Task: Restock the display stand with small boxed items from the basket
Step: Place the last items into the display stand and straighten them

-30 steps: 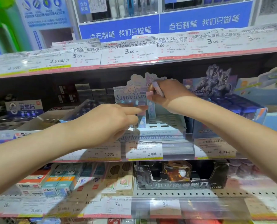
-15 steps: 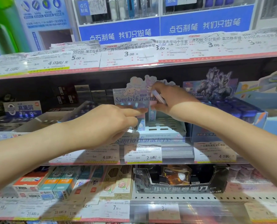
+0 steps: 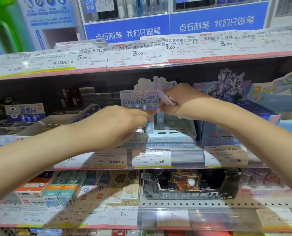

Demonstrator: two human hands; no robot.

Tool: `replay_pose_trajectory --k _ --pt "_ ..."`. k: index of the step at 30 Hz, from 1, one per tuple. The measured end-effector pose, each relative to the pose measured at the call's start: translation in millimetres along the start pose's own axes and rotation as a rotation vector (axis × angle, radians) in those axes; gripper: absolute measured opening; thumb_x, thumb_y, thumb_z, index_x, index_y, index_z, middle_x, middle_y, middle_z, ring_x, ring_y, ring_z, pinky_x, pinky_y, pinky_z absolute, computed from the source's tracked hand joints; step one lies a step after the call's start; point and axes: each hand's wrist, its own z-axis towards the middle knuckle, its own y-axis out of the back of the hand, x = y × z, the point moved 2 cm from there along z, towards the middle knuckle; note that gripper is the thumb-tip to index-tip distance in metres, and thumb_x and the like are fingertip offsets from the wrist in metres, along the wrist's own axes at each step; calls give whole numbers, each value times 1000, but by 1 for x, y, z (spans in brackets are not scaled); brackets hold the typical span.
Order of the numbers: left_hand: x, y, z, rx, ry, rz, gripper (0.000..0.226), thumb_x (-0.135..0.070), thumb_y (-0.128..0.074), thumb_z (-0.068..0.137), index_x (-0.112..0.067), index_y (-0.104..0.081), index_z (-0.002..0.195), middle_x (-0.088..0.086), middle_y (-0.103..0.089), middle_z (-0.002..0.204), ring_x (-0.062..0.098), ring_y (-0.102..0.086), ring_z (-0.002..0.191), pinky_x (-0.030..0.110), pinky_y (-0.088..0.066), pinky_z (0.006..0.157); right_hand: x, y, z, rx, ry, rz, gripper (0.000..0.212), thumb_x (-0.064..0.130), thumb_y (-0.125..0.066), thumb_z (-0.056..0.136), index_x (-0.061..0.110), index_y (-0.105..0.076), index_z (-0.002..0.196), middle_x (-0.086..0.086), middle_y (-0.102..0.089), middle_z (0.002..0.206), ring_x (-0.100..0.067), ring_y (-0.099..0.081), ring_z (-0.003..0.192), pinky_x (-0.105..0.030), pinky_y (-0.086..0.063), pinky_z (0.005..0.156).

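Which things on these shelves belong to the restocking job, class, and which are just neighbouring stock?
Part of the job:
- Sanrio display stand
- small boxes standing in it
- slim box in the right hand
- left hand at the stand

Just nearby:
- black knife box
- price tags
- dark robot display

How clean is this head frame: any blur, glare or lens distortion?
Head view: wide-angle bend bows the upper shelf edge; price tags sit behind glary plastic strips, and the lower ones smear; both arms cast soft shadows over the bottom-shelf boxes; the Sanrio display stand stays readable.
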Motion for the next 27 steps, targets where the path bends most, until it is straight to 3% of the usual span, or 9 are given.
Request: replay_pose_trajectory --k 3,5,7,11,13,16,22,25,27 --pt "-4 7 4 -43 11 -33 46 -21 -24 75 -13 -58 104 9 -66 107 30 -65 91 37 -55 72 3 10 -11 -29 5 165 27 29 -56 86 3 -64 89 -7 -59 66 -20 -59 64 -17 -38 50" --pt "-7 11 7 -122 28 -62 37 -11 -36 77 -8 -61 104 11 -65 103 30 -64 90 38 -54 75 7 15 -24 -14 14 309 29 35 -63 83 14 -67 65 2 -58 51 -7 -57 54 -12 -35 45" --pt "-11 15 10 -233 101 -191 26 -7 -49 81 -8 -63 103 7 -67 96 19 -61 85 25 -48 75 13 15 -35 59 51 483 31 32 -66 80 17 -61 53 5 -55 41 -1 -50 41 -9 -36 43" --pt "-16 20 17 -337 354 -566 22 -30 -58 88 -11 -68 82 -14 -62 61 -1 -53 61 12 -37 55 12 9 -41 145 123 701 13 19 -71 75 12 -61 71 -9 -58 60 -19 -53 56 -25 -43 51" --pt "-18 20 21 -339 474 -831 34 -40 -61 79 -7 -67 74 -9 -49 47 3 -40 45 18 -32 46 13 6 -46 184 145 745 12 15 -72 74 17 -62 68 -3 -58 60 -16 -55 56 -23 -43 49" --pt "-22 17 25 -323 537 -1143 33 -35 -66 71 -3 -67 74 4 -45 50 7 -32 41 19 -26 42 16 3 -49 215 177 749 11 13 -72 75 12 -62 72 -3 -59 57 -16 -53 53 -20 -43 46" --pt "-21 17 26 -301 577 -1141 17 -14 -66 82 -1 -62 72 7 -44 51 10 -32 42 20 -25 42 11 0 -49 149 150 639 28 28 -72 76 3 -61 72 -7 -58 52 -13 -50 46 -19 -39 46" --pt "-19 20 26 -243 593 -1135 20 -13 -64 84 6 -61 79 0 -42 45 8 -31 38 17 -25 39 8 7 -49 29 151 540 25 37 -70 76 14 -64 81 4 -62 61 -11 -54 58 -32 -44 60" --pt "-16 21 26 -208 598 -1123 20 -14 -64 84 5 -63 78 -8 -39 39 6 -29 36 15 -25 37 7 13 -49 -11 152 544 19 30 -70 78 20 -63 93 6 -64 68 -9 -49 58 -28 -39 59"
